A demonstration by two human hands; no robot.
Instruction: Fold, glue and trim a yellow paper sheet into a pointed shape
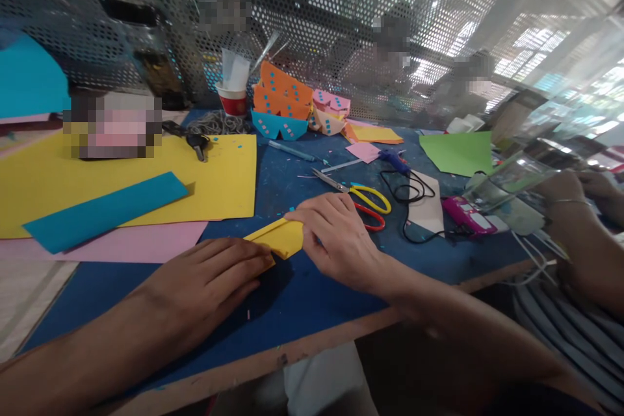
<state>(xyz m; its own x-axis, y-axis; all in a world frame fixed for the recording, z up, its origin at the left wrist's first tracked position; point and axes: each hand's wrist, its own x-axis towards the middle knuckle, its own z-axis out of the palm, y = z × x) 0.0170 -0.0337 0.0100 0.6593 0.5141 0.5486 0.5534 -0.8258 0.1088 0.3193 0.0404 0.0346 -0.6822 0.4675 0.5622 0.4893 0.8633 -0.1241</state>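
A small folded strip of yellow paper (291, 238) lies on the blue tabletop between my hands. My left hand (214, 283) rests flat over its left end, fingers stretched out and pressing it down. The right end is pinched in the curled fingers of my right hand (336, 237), which hide part of it. Just behind that hand are scissors (371, 198) with one yellow and one red handle. To the left, a folded blue paper strip (110, 210) sits on a large yellow sheet (229, 175), with pink paper (160, 244) showing underneath.
Cut paper shapes with small squares (281, 94) stand at the back beside a red-and-white cup (231, 99). Keys (197, 145), a blue glue gun (396, 160) with black cord, a magenta box (468, 216) and green paper (458, 151) lie around. Another person's arm (580, 234) is at right.
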